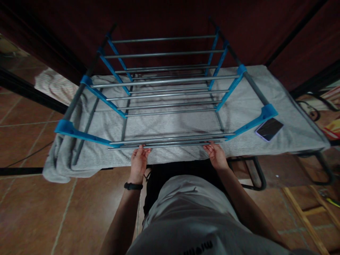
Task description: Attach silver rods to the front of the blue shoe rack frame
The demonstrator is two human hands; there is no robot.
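Hands meet the nearest bars of a metal rack (170,92) with blue plastic connectors, lying on its side on a grey cloth (292,117) over a table. Left hand (138,161) and right hand (216,154) each touch the lowest grey rods (170,142) at the near edge, fingers seemingly curled under them. A phone (269,129) lies near the right edge.

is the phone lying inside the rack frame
No, the phone lies on the grey cloth outside the rack, just beyond its near right blue corner piece.
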